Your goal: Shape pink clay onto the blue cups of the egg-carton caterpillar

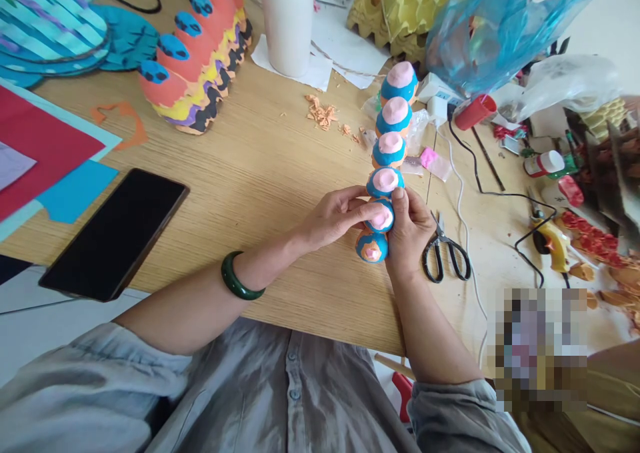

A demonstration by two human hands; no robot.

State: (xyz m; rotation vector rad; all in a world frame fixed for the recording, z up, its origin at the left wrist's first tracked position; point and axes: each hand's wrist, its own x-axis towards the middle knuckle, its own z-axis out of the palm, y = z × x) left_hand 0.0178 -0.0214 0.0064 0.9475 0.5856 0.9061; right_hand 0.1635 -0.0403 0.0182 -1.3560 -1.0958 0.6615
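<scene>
Chain of pink-capped blue domes [390,148] lies along the wooden table [260,193], running away from the person. It looks light and hollow, likely stiff but easily crushed, so a gentle hold around its body seems safest. The left hand [340,216] grasps it near the lower end, fingers laid across one pink cap, while the right hand [411,234] closes from the other side, thumb on top. Black-handled scissors [445,256] sit just right of the hands; the table's near edge lies close below, with open wood to the left.
</scene>
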